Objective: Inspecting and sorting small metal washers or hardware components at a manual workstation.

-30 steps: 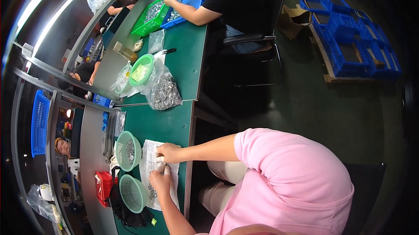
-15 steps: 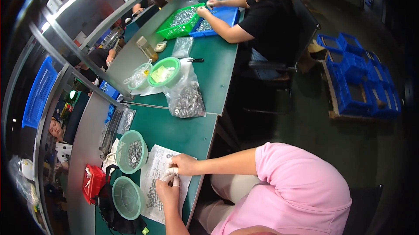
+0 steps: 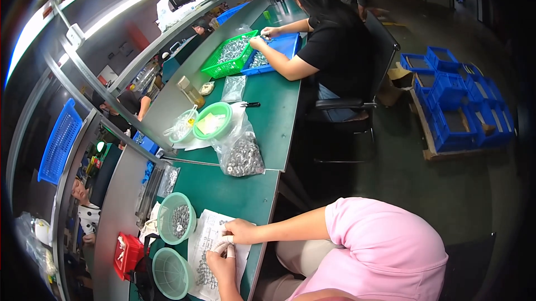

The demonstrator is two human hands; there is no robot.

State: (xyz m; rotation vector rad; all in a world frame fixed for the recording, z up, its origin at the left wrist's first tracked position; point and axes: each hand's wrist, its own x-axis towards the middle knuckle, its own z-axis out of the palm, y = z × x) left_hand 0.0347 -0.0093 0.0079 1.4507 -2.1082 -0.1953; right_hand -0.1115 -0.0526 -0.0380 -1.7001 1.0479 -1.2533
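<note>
A white sheet (image 3: 207, 233) lies on the green table (image 3: 223, 189) with several small metal parts (image 3: 202, 272) spread over it. My left hand (image 3: 222, 263) and my right hand (image 3: 239, 230) meet over the sheet's right edge. White finger covers show on the fingertips. The fingertips of both hands pinch together on a small metal part, too tiny to make out clearly. Left of the sheet stand a pale green bowl (image 3: 165, 228) holding metal parts and a second pale green bowl (image 3: 170, 273) that looks nearly bare.
A clear bag of metal parts (image 3: 241, 157), a green bowl (image 3: 213, 121) and a red box (image 3: 127, 254) sit on the table. Farther along, a person in black (image 3: 335, 49) works at green (image 3: 226, 56) and blue trays (image 3: 279, 49). Blue crates (image 3: 452, 105) stand on the floor.
The view has swung, so the table and the far person sit differently in frame. My hands stayed on the white sheet and drew closer, fingertips now touching.
</note>
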